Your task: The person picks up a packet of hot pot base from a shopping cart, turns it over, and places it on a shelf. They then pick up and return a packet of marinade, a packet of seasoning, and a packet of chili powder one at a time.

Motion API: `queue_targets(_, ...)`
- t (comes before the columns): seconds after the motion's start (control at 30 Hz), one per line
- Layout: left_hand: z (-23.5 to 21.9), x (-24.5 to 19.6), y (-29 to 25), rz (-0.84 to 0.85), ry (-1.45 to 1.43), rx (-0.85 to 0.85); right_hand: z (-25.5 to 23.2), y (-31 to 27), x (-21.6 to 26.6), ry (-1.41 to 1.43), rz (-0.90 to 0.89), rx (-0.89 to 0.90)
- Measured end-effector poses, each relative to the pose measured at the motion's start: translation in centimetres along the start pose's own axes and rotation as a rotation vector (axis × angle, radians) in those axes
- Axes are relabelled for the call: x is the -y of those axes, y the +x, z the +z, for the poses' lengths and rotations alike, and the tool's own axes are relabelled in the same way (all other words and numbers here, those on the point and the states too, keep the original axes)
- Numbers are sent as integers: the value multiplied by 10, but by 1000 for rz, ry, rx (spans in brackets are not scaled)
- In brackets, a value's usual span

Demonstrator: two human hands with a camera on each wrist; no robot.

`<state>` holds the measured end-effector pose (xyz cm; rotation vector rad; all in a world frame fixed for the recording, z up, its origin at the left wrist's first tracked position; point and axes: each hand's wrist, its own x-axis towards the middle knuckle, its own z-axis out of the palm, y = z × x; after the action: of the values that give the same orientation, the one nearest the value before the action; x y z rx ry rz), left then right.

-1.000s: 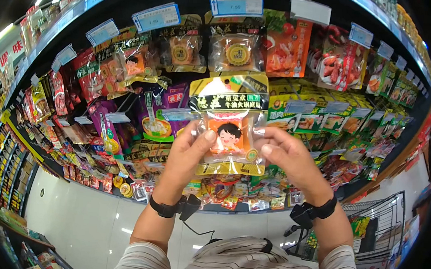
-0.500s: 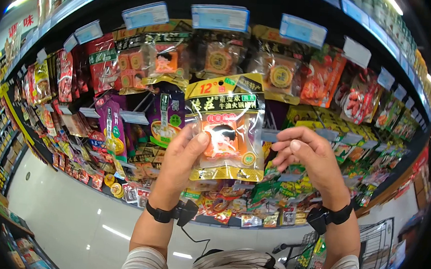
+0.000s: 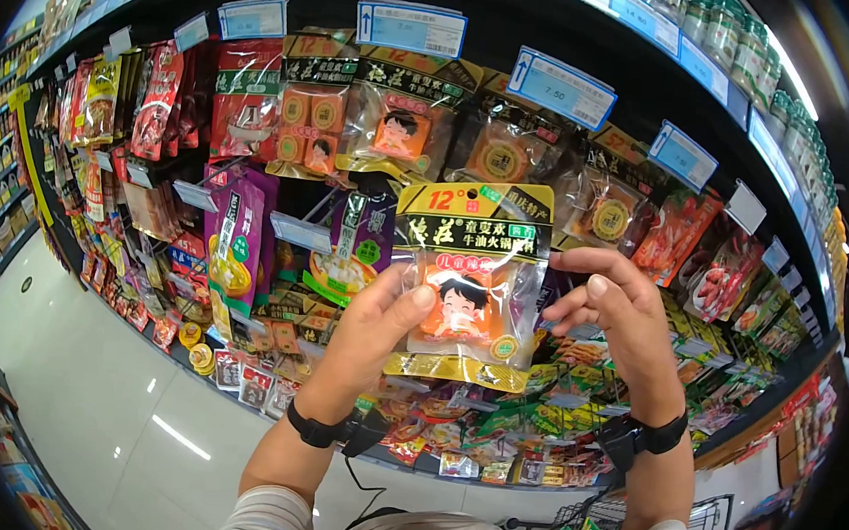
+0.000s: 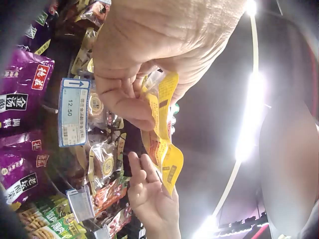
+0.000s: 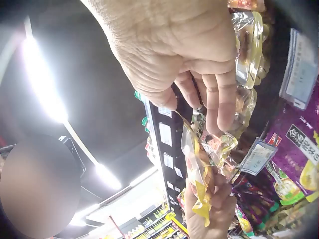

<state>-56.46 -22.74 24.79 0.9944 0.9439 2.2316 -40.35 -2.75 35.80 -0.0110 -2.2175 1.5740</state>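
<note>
The left hand (image 3: 365, 335) pinches the gold-and-black plastic pouch (image 3: 476, 303) at its eight-o'clock edge; a thumb near the rim should leave print readable. At three o'clock, the right hand (image 3: 627, 324) is loosely open, empty.

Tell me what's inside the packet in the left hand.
Inside the packet, something orange shows; a printed cartoon child covers its middle, hiding what lies behind.

This is a shop. Above the left hand (image 3: 373, 328), many food packets (image 3: 395, 130) are hanging, and price tags (image 3: 411, 29) are over them. Below the right hand (image 3: 630, 314), there is a shopping cart (image 3: 712, 523) with packets inside.
</note>
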Motion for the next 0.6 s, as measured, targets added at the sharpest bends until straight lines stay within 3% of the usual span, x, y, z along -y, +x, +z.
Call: queue_targets(0.6, -13, -5, -13, 50, 76, -91, 13, 7, -4, 29, 11, 94)
